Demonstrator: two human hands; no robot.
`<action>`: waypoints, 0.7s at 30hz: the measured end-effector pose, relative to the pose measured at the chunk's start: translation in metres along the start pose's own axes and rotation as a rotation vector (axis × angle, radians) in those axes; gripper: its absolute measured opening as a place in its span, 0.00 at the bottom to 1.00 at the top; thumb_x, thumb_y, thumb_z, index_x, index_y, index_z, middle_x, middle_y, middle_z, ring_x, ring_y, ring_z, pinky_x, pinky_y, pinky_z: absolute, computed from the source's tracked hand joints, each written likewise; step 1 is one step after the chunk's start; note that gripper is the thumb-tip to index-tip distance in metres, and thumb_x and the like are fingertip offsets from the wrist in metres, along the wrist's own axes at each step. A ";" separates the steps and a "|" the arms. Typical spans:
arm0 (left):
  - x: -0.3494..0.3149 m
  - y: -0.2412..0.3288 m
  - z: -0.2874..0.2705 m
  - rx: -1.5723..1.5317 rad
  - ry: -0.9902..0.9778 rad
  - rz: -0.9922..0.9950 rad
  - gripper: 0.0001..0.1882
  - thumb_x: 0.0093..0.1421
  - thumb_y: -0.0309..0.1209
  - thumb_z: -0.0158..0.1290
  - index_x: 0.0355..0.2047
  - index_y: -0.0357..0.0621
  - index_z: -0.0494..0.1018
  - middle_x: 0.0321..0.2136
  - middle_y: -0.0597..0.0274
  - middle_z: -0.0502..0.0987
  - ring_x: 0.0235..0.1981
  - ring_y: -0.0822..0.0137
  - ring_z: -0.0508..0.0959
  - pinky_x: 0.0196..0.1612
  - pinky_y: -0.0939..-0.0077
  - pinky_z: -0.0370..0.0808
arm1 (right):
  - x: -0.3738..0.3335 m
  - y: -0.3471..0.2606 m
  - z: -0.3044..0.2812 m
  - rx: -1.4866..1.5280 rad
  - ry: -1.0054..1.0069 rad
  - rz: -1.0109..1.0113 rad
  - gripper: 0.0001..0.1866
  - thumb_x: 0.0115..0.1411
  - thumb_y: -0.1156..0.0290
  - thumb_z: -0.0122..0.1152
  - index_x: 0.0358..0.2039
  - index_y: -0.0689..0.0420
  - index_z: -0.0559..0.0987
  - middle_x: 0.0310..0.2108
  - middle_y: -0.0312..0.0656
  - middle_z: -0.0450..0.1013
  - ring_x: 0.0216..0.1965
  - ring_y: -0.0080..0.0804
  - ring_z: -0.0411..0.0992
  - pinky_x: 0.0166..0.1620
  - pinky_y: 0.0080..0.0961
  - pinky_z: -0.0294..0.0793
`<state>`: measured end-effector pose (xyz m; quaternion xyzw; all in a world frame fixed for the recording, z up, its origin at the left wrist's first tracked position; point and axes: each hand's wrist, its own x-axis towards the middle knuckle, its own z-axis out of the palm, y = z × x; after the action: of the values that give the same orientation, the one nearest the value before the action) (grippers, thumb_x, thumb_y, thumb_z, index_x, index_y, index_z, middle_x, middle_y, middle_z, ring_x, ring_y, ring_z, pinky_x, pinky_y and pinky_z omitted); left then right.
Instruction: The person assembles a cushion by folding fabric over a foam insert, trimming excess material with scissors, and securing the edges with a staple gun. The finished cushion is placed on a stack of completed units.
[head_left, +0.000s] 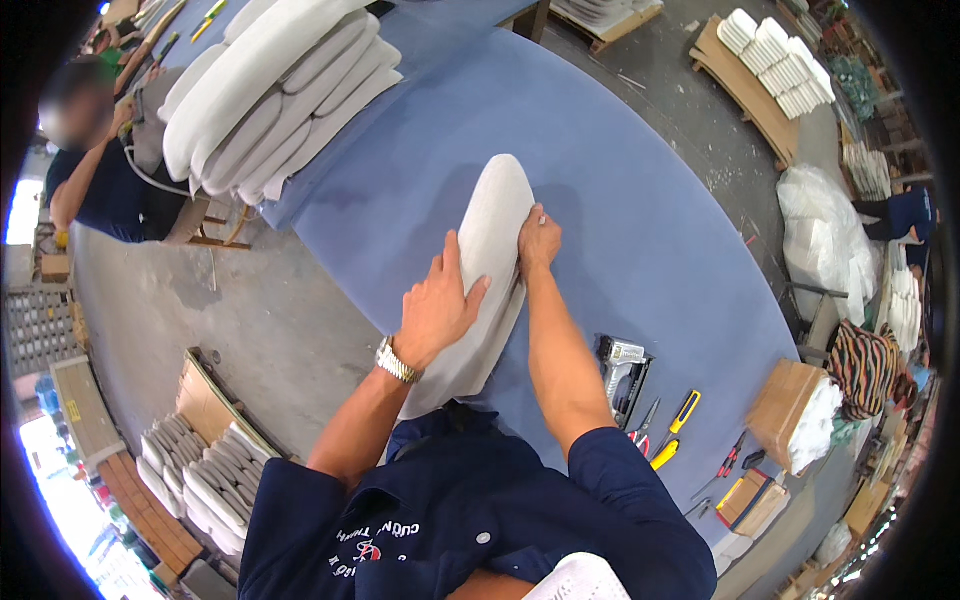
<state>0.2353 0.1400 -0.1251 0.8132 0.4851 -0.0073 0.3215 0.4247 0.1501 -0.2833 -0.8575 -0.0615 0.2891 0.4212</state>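
A long, round-ended cushion pad (497, 205) in pale grey fabric stands tilted on its edge on the blue table (640, 230), its near end close to my body. Against its left face lies my left hand (437, 308), fingers spread and thumb apart, a metal watch on the wrist. My right hand (540, 240) is closed at the pad's right edge, its fingers curled in; part of the fingertips is hidden. To the right of my right forearm lies a silver and black staple gun (622, 368).
Scissors (648, 420), a yellow utility knife (685, 410) and a red-handled tool (733, 455) lie near right, by a small open box (750, 500). Stacked pads (290, 90) fill the table's far left, beside a person (120, 190). More pads (205, 470) stand low at left.
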 end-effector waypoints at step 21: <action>0.073 -0.264 0.007 -0.456 -0.158 -0.207 0.29 0.71 0.52 0.52 0.46 0.31 0.79 0.33 0.58 0.81 0.36 0.69 0.74 0.43 0.71 0.73 | -0.069 0.017 -0.009 -0.088 -0.069 -0.045 0.23 0.71 0.50 0.56 0.31 0.59 0.78 0.23 0.53 0.76 0.27 0.48 0.74 0.36 0.42 0.73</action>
<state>0.0667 0.2790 -0.2907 0.6626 0.5283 0.0060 0.5308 0.3699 0.1091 -0.2612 -0.8630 -0.1080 0.3058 0.3873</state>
